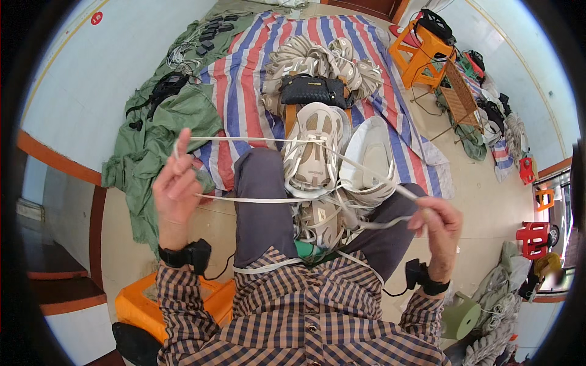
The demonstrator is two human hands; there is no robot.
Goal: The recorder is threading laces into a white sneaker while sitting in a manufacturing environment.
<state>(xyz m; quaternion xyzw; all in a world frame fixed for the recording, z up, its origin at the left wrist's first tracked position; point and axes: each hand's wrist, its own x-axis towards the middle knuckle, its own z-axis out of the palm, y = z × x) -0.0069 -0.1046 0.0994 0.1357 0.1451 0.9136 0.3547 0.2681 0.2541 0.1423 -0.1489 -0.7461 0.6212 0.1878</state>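
A beige and white sneaker (313,169) rests between my knees, toe down toward me, with a long white shoelace (244,200) drawn out from it to both sides. My left hand (176,194) is raised left of my knee, index finger up with the lace hooked round it and the other fingers curled. Over my other knee, my right hand (438,227) pinches lace strands between thumb and fingers. Right of the sneaker sits another shoe (366,152), its pale insole facing up. A further sneaker (321,222) lies below, partly hidden by laces.
A black woven bag (313,91) lies beyond the shoes, before a pile of similar sneakers (299,58). Beneath spreads a striped sheet (247,79), with green cloth (143,165) at left. Orange stools (421,55) and a red stool (532,240) stand around.
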